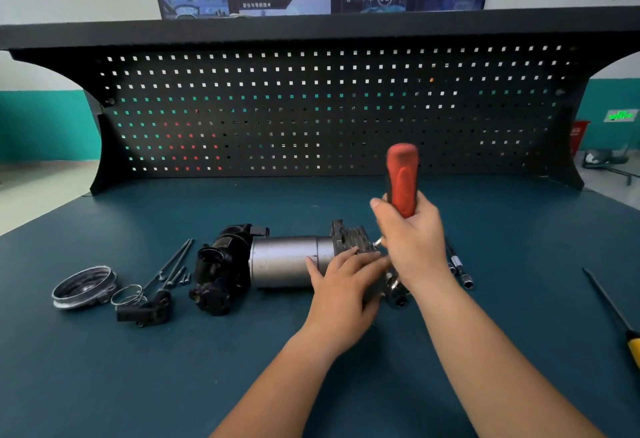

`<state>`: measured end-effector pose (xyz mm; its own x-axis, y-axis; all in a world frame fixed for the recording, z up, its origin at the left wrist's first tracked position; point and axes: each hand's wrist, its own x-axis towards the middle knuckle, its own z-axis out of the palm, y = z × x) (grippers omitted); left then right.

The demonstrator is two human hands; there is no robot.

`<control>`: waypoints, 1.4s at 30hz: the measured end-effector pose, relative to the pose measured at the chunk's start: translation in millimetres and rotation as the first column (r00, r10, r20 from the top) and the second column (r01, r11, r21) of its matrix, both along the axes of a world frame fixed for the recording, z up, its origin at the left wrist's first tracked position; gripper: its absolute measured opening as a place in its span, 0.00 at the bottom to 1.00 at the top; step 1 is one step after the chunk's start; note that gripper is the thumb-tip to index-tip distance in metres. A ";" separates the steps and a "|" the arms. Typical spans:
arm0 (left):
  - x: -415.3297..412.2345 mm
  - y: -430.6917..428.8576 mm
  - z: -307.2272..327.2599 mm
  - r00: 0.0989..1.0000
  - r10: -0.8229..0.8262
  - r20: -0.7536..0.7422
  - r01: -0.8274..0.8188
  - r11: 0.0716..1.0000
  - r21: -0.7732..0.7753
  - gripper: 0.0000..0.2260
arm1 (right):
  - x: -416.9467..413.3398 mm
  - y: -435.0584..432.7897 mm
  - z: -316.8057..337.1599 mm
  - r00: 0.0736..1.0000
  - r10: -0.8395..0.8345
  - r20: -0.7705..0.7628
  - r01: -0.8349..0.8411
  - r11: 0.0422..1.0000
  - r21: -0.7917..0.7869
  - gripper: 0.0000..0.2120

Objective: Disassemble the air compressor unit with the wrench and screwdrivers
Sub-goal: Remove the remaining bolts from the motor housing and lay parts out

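Note:
The air compressor unit (284, 261) lies on its side mid-bench, with a silver cylinder body, a black housing at its left end and a finned dark head at its right end. My left hand (346, 275) presses down on the right part of the unit, fingers spread over the head. My right hand (412, 240) grips a red-handled tool (401, 178), whose handle stands upright and whose tip meets the unit's right end; the tip is mostly hidden by my hands.
Removed parts lie at the left: a round metal cover (83, 287), a wire ring (127, 294), long bolts (173, 264), a black connector (145, 309). Socket extensions (460, 269) lie to the right of my hand. A yellow-handled screwdriver (613, 313) rests near the right edge. A pegboard (311, 108) backs the bench.

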<state>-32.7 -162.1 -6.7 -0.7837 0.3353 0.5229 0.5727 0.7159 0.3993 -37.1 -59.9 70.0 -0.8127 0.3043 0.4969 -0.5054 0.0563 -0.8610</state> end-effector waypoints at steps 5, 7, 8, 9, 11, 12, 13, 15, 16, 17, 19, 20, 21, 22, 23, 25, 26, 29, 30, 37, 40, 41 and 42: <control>0.2 5.9 -0.4 0.990 -0.014 -0.143 0.015 1.000 0.008 0.14 | 1.0 11.3 -0.1 0.998 0.053 0.037 -0.038 0.944 -0.329 0.12; -2.9 8.2 -3.5 0.968 0.002 -0.250 -0.002 1.000 0.001 0.16 | 2.3 13.4 -1.9 1.000 0.015 0.027 -0.001 0.898 -0.440 0.12; -4.8 8.5 -4.3 0.961 0.004 -0.277 -0.003 1.000 0.004 0.17 | 2.3 15.2 -2.8 1.000 -0.014 0.027 0.026 0.863 -0.504 0.12; -6.2 8.1 -4.5 0.958 0.001 -0.286 0.001 1.000 0.007 0.18 | 2.4 18.1 -4.0 0.998 -0.045 0.033 0.056 0.810 -0.584 0.12; -7.6 7.1 -6.2 0.963 -0.007 -0.269 0.013 1.000 0.018 0.18 | 3.6 27.1 -9.4 0.993 -0.091 0.076 0.117 0.638 -0.761 0.13; -8.0 6.8 -6.8 0.966 -0.008 -0.257 0.016 0.999 0.028 0.17 | 4.5 32.9 -14.5 0.989 -0.095 0.115 0.148 0.529 -0.836 0.14; -8.0 6.7 -7.5 0.968 -0.006 -0.252 0.017 0.999 0.042 0.16 | 5.8 38.2 -20.6 0.984 -0.081 0.161 0.180 0.420 -0.890 0.14; -7.5 7.7 -8.4 0.968 0.008 -0.251 0.011 0.997 0.076 0.15 | 8.9 45.7 -32.7 0.971 -0.030 0.236 0.236 0.267 -0.935 0.13; -7.6 8.3 -8.6 0.968 0.013 -0.250 0.009 0.996 0.087 0.15 | 9.5 46.9 -36.2 0.967 -0.021 0.253 0.250 0.241 -0.938 0.13; -7.7 8.9 -9.0 0.967 0.017 -0.254 0.006 0.996 0.089 0.15 | 9.5 46.5 -36.7 0.968 -0.030 0.251 0.250 0.252 -0.935 0.12; -8.0 9.9 -10.1 0.965 0.029 -0.260 -0.005 0.996 0.093 0.14 | 7.5 41.5 -29.2 0.976 -0.079 0.202 0.217 0.362 -0.906 0.12; -7.6 9.9 -10.5 0.966 0.038 -0.256 -0.013 0.995 0.098 0.14 | 6.1 37.0 -22.6 0.981 -0.101 0.165 0.193 0.446 -0.874 0.12; -7.3 9.9 -10.9 0.968 0.045 -0.248 -0.020 0.995 0.100 0.14 | 4.7 32.6 -16.1 0.985 -0.112 0.132 0.172 0.538 -0.825 0.13; -7.1 9.7 -11.4 0.970 0.048 -0.240 -0.024 0.994 0.103 0.14 | 3.0 28.1 -10.2 0.988 -0.109 0.107 0.152 0.632 -0.760 0.13; -6.8 9.5 -11.8 0.971 0.044 -0.237 -0.020 0.994 0.103 0.13 | 0.9 23.8 -5.5 0.992 -0.093 0.087 0.128 0.726 -0.675 0.13; -6.9 10.2 -13.8 0.966 0.029 -0.256 -0.004 0.996 0.094 0.15 | -1.5 13.4 0.1 0.997 -0.045 0.067 0.069 0.905 -0.420 0.13; -7.5 10.9 -15.3 0.963 0.020 -0.270 0.003 0.997 0.082 0.15 | -1.5 6.8 1.9 0.997 -0.039 0.067 0.055 0.968 -0.243 0.13; -10.0 11.2 -17.9 0.975 0.024 -0.223 -0.013 0.999 0.052 0.09 | 0.8 -15.0 4.5 0.998 -0.065 0.016 0.059 0.970 0.237 0.15; -10.5 10.2 -18.2 0.984 0.039 -0.173 -0.030 0.998 0.055 0.07 | 1.8 -21.2 4.3 0.998 -0.055 0.001 0.052 0.945 0.322 0.16; -10.0 9.2 -12.6 0.965 0.011 -0.262 -0.001 0.999 0.039 0.14 | 3.6 -1.1 2.4 0.998 -0.041 0.047 0.048 0.986 -0.158 0.13; -8.9 9.2 -9.2 0.967 0.038 -0.253 -0.013 0.995 0.100 0.15 | 1.0 27.8 -2.2 0.996 -0.042 0.074 0.082 0.709 -0.701 0.14; -7.8 9.5 -9.1 0.975 0.039 -0.221 -0.011 0.992 0.127 0.14 | 1.5 36.2 -7.3 0.994 -0.030 0.109 0.106 0.574 -0.812 0.14; -7.0 10.0 -9.2 0.980 0.034 -0.198 -0.006 0.990 0.143 0.14 | 2.5 42.9 -13.9 0.988 -0.005 0.153 0.138 0.459 -0.878 0.14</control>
